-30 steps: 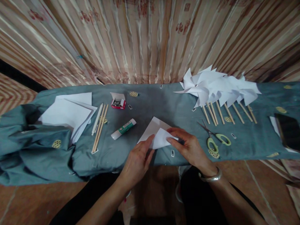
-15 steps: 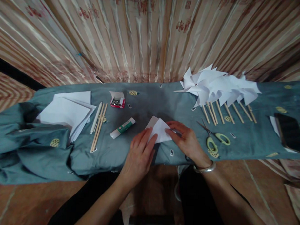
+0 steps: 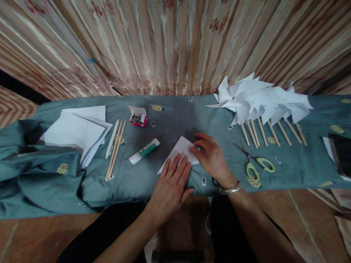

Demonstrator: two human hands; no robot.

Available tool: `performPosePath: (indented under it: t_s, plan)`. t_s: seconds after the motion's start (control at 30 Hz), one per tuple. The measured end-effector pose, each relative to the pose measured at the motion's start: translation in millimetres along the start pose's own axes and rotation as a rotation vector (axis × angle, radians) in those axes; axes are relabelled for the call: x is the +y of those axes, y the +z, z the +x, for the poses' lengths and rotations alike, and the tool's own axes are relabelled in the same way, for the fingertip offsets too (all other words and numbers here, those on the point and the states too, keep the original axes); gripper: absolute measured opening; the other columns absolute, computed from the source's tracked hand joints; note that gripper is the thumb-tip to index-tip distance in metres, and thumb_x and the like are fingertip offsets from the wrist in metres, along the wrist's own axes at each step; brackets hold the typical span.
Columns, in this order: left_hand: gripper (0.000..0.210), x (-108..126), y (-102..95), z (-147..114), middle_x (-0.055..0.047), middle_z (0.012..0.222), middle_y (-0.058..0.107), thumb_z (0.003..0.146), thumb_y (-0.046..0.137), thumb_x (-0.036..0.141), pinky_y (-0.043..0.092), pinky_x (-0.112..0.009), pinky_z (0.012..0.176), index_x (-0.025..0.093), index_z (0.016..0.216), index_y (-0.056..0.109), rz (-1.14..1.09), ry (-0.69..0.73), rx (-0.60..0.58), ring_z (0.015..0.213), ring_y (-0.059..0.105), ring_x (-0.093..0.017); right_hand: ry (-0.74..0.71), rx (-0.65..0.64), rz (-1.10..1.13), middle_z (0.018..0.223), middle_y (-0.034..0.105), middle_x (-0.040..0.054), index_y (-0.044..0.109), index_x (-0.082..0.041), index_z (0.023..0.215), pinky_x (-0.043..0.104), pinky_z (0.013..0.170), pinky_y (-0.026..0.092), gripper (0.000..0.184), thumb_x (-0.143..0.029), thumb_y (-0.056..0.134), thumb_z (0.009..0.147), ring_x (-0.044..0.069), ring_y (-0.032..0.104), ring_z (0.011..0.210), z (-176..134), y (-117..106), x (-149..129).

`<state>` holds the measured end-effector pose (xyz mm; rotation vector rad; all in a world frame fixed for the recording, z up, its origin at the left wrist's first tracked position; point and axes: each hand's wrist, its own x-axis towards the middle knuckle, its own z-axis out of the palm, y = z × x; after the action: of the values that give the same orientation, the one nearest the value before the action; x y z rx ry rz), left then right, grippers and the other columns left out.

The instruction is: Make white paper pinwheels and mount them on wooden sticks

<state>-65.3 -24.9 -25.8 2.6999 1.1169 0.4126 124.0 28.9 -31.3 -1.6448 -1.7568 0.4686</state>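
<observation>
A white sheet of paper (image 3: 181, 148), folded to a triangle, lies on the cloth-covered table in front of me. My left hand (image 3: 173, 182) lies flat over its lower edge, fingers stretched out. At the paper's right side, my right hand (image 3: 211, 157) holds the edge between thumb and curled fingers; the fingertips partly hide that corner. A green-and-white glue stick (image 3: 145, 151) lies left of the paper. To the right of my right hand are scissors (image 3: 253, 161) with light green handles, their blades slightly apart.
White paper pinwheels (image 3: 260, 98) on wooden sticks are lined up at the back right. Leftward are a small red box (image 3: 138, 118) of metal pins, wooden sticks (image 3: 116, 150), a white pen (image 3: 112, 139) and stacked paper (image 3: 77, 130). A phone (image 3: 344, 154) lies far right. A curtain (image 3: 172, 47) hangs behind.
The paper now shows a larger triangle with its tip to the lower left. My left hand has shifted down and flattened on it; my right hand stays at its right edge.
</observation>
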Motion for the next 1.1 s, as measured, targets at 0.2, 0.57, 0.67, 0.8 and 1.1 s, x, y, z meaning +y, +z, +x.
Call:
performPosePath:
  t_s: [0.2, 0.57, 0.67, 0.8, 1.1]
  plan:
    - [0.067, -2.8, 1.0, 1.1, -0.022, 0.151, 0.043, 0.091, 0.059, 0.041, 0.029, -0.059, 0.116, 0.005, 0.144, 0.038, 0.0, 0.001, -0.015, 0.146, 0.029, -0.038, -0.012, 0.008, -0.007, 0.124, 0.065, 0.0138, 0.068, -0.02, 0.083, 0.047, 0.104, 0.045, 0.011, -0.027, 0.061, 0.086, 0.029, 0.058, 0.118, 1.1, 0.5, -0.9]
    - [0.066, -5.8, 2.5, -0.1, -0.021, 0.153, 0.041, 0.093, 0.055, 0.043, 0.03, -0.059, 0.116, 0.007, 0.145, 0.037, -0.033, -0.007, -0.033, 0.148, 0.025, -0.037, -0.019, -0.001, -0.02, 0.124, 0.065, 0.0125, 0.066, -0.022, 0.083, 0.049, 0.104, 0.044, 0.011, -0.029, 0.058, 0.087, 0.03, 0.058, 0.119, 1.4, 0.7, -1.2]
    - [0.066, -5.8, 3.0, -0.1, -0.02, 0.153, 0.041, 0.093, 0.055, 0.044, 0.03, -0.058, 0.116, 0.009, 0.146, 0.036, -0.044, -0.019, -0.037, 0.148, 0.024, -0.036, -0.025, 0.006, -0.032, 0.124, 0.065, 0.0122, 0.066, -0.023, 0.083, 0.05, 0.104, 0.044, 0.011, -0.028, 0.058, 0.088, 0.03, 0.058, 0.119, 1.3, 0.9, -1.8]
    - [0.067, -5.6, 3.3, 0.1, -0.02, 0.153, 0.042, 0.093, 0.055, 0.045, 0.029, -0.058, 0.117, 0.009, 0.146, 0.037, -0.035, -0.018, -0.041, 0.147, 0.027, -0.037, -0.035, 0.004, -0.046, 0.123, 0.065, 0.0126, 0.065, -0.022, 0.083, 0.049, 0.104, 0.044, 0.01, -0.027, 0.058, 0.088, 0.029, 0.058, 0.118, 1.2, 1.0, -2.2]
    - [0.068, -5.8, 4.7, -0.4, -0.02, 0.154, 0.04, 0.093, 0.055, 0.046, 0.03, -0.058, 0.116, 0.009, 0.146, 0.037, -0.03, -0.019, -0.062, 0.148, 0.024, -0.036, -0.107, -0.006, -0.158, 0.134, 0.057, 0.0165, 0.06, -0.017, 0.12, 0.053, 0.109, 0.039, 0.033, -0.034, 0.05, 0.094, 0.032, 0.05, 0.127, -8.2, 1.3, -3.5]
